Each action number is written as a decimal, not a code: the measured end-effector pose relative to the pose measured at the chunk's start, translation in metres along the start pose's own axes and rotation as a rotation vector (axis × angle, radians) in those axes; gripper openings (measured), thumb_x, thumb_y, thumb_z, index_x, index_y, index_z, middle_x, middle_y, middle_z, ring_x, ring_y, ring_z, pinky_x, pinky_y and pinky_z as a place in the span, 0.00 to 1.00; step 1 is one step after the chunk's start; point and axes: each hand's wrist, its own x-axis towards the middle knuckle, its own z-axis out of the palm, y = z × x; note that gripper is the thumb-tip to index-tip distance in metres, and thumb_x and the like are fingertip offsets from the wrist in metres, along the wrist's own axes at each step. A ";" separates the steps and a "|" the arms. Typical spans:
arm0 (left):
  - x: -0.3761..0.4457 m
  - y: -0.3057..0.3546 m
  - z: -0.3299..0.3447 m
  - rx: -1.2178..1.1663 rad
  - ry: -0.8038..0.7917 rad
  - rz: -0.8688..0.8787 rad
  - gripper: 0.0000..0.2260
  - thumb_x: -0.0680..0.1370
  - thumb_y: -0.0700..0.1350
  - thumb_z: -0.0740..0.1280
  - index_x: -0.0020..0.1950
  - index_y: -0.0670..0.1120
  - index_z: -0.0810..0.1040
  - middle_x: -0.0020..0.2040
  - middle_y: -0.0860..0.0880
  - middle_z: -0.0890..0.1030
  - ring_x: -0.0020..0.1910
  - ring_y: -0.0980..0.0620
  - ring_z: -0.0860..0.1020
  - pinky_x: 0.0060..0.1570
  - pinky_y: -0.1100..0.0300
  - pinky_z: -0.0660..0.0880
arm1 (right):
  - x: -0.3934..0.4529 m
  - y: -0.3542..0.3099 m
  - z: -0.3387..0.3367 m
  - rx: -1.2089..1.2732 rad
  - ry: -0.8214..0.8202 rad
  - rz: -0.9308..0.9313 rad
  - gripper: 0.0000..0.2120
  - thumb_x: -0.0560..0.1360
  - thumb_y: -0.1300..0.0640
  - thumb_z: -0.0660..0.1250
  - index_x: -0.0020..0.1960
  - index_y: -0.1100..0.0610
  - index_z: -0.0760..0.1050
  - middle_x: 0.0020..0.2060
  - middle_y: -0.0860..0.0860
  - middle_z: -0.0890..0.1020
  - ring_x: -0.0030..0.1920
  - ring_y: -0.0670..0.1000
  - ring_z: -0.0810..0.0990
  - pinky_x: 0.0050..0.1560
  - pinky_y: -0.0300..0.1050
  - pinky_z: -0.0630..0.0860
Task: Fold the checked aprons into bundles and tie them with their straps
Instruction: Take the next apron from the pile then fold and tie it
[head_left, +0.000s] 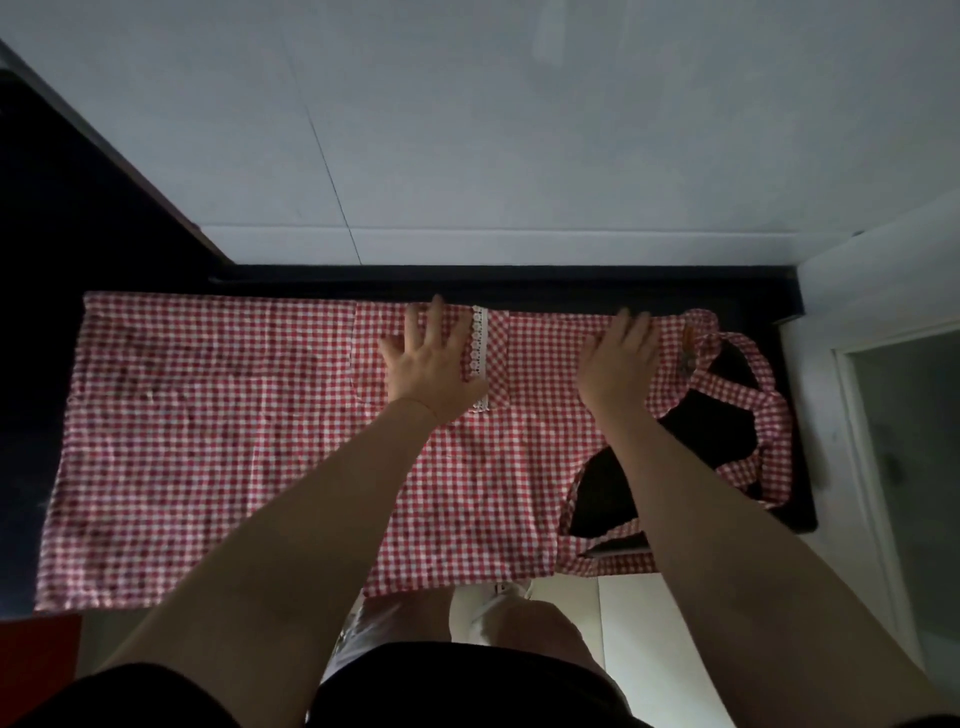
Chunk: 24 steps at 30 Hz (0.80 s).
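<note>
A red-checked apron (208, 441) lies spread flat across the dark desk (571, 283). The left hand (434, 364) presses on its pocket, fingers (413, 325) straight and spread toward 12 o'clock. The right hand (618, 364) lies flat near the bib, with the looped straps (763, 410) at its 3 o'clock.

Dark countertop (571, 283) with raised back edge, just beyond the fingertips. White tiled wall (467, 130) behind it. White cabinet frame with glass panel (904, 441) right of the grip. Red object (36, 642) at lower left, light floor (623, 623) below.
</note>
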 end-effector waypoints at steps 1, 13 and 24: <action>0.001 0.004 -0.001 -0.015 0.015 -0.042 0.39 0.75 0.64 0.60 0.80 0.55 0.45 0.81 0.46 0.40 0.79 0.38 0.41 0.71 0.31 0.52 | -0.001 -0.002 -0.004 -0.018 0.035 -0.033 0.28 0.83 0.51 0.56 0.78 0.60 0.55 0.77 0.64 0.57 0.77 0.64 0.55 0.76 0.62 0.55; -0.002 0.068 0.015 0.090 0.050 0.067 0.29 0.79 0.64 0.52 0.78 0.56 0.54 0.81 0.47 0.51 0.79 0.38 0.45 0.72 0.30 0.51 | 0.016 0.073 -0.019 -0.075 0.030 -0.297 0.23 0.82 0.55 0.56 0.76 0.58 0.61 0.75 0.58 0.64 0.76 0.58 0.62 0.77 0.55 0.58; 0.025 0.142 -0.009 0.096 0.131 -0.316 0.20 0.78 0.48 0.58 0.69 0.44 0.68 0.71 0.41 0.67 0.73 0.40 0.61 0.71 0.36 0.57 | 0.085 0.105 -0.070 0.052 -0.115 -0.447 0.20 0.77 0.65 0.61 0.68 0.56 0.72 0.65 0.57 0.72 0.66 0.59 0.69 0.60 0.58 0.69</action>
